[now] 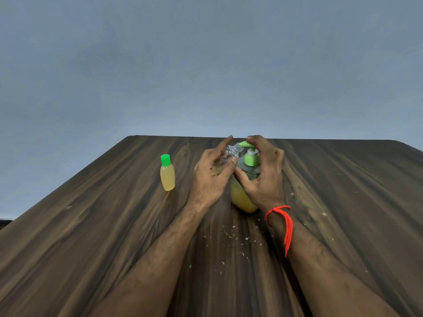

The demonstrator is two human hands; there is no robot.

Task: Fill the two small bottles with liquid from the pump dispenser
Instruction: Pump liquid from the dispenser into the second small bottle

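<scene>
Our right hand [263, 170] presses the green pump of the big yellow soap dispenser [243, 197] mid-frame. Our left hand [212, 175] grips the small clear plastic bottle [225, 156], light and slippery, around its middle, tilted to the spout. We see the full green-capped little bottle [167, 173] standing left.

Dark wood-grain surface [96, 236], streaky pattern, far edge against a grey-blue wall. Pump dispenser [243, 200] stood upright on it, yellow liquid in the lower part, green pump on top, directly under the grip of both hands. Small capped bottle [167, 173], green cap, yellowish fill, stood upright, apart to the left of the grip. Pale crumbs [233, 239] lay scattered nearer the person than the grip.
</scene>
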